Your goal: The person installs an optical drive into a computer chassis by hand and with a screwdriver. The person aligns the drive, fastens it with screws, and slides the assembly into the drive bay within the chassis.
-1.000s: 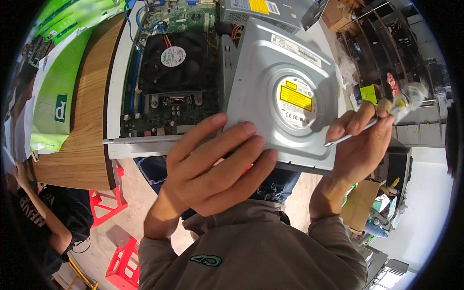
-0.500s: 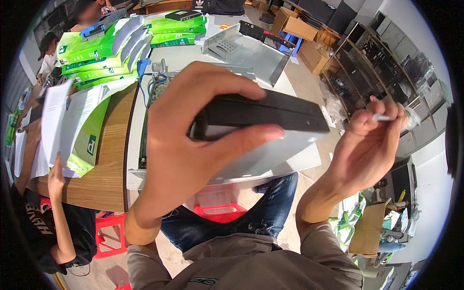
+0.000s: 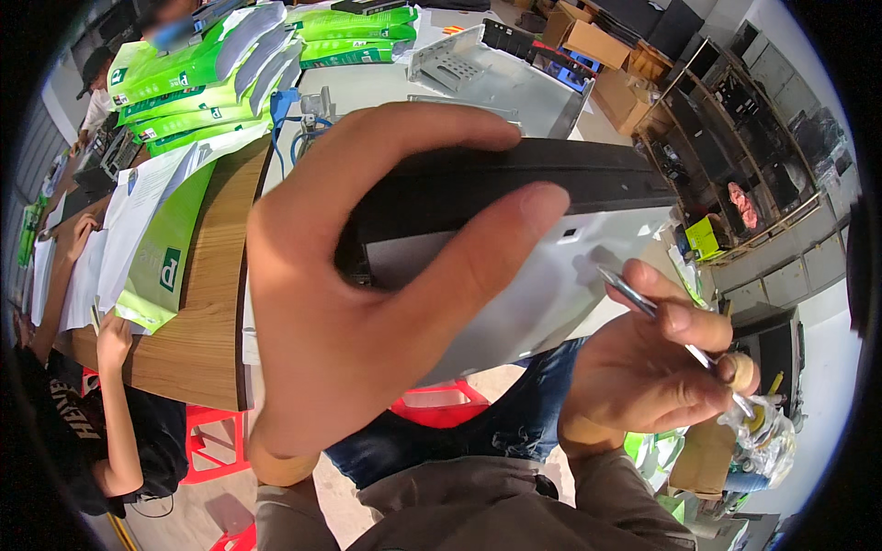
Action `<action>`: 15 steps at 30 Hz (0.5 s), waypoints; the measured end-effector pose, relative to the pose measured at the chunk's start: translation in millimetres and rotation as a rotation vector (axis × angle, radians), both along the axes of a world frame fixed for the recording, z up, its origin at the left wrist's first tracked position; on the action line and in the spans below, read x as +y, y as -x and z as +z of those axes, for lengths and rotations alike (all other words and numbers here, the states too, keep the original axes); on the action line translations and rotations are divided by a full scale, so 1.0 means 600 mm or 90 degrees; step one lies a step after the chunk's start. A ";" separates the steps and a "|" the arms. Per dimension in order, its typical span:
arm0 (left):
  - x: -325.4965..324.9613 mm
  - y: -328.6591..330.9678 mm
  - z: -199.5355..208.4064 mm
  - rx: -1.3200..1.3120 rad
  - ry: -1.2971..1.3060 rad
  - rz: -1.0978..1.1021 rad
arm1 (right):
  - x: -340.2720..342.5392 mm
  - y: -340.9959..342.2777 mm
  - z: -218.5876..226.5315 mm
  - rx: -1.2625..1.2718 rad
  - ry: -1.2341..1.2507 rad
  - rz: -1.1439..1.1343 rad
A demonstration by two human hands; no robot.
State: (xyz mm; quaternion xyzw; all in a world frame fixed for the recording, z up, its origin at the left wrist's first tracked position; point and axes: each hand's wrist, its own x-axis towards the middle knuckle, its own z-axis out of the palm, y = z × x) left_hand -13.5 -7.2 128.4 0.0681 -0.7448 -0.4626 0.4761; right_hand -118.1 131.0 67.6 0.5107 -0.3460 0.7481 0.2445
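My left hand (image 3: 340, 275) grips a boxy optical drive (image 3: 634, 174) close in front of me, its black front uppermost and its silver metal face turned toward me. The fingers curl over the far edge, and the thumb presses against the near side. A small square hole shows in the metal near the thumb. Below the drive's right end, my right hand (image 3: 657, 363) is closed around a slim metal tool (image 3: 629, 294). The tool's pointed tip is close to the metal face; whether it touches, I cannot tell. Clear crinkled plastic (image 3: 772, 450) shows by the tool's other end.
An open metal computer case (image 3: 496, 83) lies on the white table behind the drive. Stacked green paper packs (image 3: 184, 87) stand at the far left. Beside me on the left, a person's hands (image 3: 112, 342) handle papers. A red stool (image 3: 446, 404) is below; shelving (image 3: 726, 156) stands right.
The drive has come closer and shows more of its metal face. My right hand has swung down and inward, bringing the tool's tip near the drive. The neighbour's papers have been lowered.
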 end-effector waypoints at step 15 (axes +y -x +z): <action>-0.022 0.012 -0.001 -0.070 -0.144 -0.062 | -0.032 0.017 -0.015 0.013 0.044 0.013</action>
